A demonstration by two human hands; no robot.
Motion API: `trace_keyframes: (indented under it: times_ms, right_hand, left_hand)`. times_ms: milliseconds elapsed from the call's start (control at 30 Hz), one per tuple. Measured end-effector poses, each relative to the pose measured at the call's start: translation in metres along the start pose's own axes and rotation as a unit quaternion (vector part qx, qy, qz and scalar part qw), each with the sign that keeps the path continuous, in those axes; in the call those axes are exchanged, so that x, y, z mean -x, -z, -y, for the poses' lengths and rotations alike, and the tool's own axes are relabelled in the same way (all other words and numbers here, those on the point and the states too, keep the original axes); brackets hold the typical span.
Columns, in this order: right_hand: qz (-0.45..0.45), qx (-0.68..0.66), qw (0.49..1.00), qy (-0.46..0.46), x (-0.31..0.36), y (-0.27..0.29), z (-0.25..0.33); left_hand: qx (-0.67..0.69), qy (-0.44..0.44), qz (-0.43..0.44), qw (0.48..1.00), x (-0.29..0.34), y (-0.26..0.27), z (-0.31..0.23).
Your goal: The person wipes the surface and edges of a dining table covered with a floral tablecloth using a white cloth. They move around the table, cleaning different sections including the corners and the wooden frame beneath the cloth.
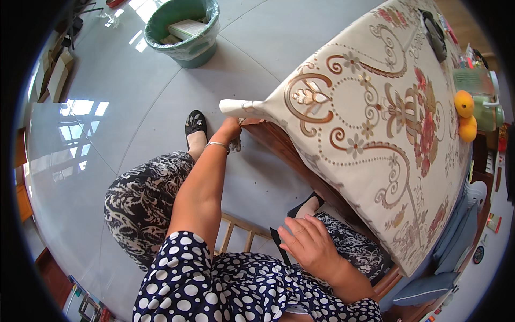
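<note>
My left hand (230, 129) is at the near table corner, under the hanging tip of the patterned tablecloth (300, 96). Its fingers are closed beside the brown wooden table edge (279, 145), with a greyish bit of something showing below them. What it grips is too hidden to name. Close to my body, my right hand (308, 244) has its fingers bent, and a dark, straight-edged flat thing (279, 244) shows against them. Much of that thing is covered by the hand and the polka-dot blouse (182, 273).
A green lined bin (196, 56) with a white box (186, 29) inside stands on the tiled floor (145, 107). On the table's far side are two oranges (464, 103) and jars (475, 81). Cushions (426, 288) lie at the lower right; a slatted wooden frame (238, 231) is beneath me.
</note>
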State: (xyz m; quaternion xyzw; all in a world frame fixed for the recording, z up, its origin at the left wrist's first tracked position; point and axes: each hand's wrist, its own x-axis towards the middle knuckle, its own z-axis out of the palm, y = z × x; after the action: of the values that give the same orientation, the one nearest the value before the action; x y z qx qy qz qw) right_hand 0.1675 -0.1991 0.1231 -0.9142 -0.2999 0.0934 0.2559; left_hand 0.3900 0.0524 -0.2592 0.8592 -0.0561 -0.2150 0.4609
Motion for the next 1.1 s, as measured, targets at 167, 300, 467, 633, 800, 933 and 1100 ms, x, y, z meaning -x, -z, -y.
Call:
trace_keyframes:
  times_ms: [167,300,467,633,800,933,1100]
  right_hand:
    - [-0.028,0.026,0.999,0.012,0.007,-0.007,0.001]
    - [-0.034,0.052,0.998,0.029,0.01,-0.015,0.004]
    - [-0.046,0.066,0.996,0.027,0.011,-0.026,-0.002]
    - [-0.036,0.088,0.995,0.029,0.01,-0.027,-0.002]
    - [-0.045,0.118,0.991,0.036,0.009,-0.027,0.001]
    - [-0.03,0.122,0.991,0.045,0.01,-0.024,0.006]
    - [0.0,0.081,0.996,0.036,0.008,-0.021,0.003]
  left_hand:
    - [0.046,0.017,-0.011,0.999,0.023,0.025,-0.117]
    - [0.057,-0.035,-0.031,0.997,0.045,0.046,-0.168]
    - [-0.004,-0.144,-0.087,0.986,0.089,0.068,-0.261]
    - [0.003,-0.124,-0.164,0.979,0.093,0.047,-0.253]
    - [0.033,0.023,-0.011,0.999,0.079,0.065,-0.239]
    - [0.1,0.116,0.076,0.985,0.063,0.067,-0.211]
    - [0.128,0.093,0.047,0.986,0.041,0.044,-0.15]
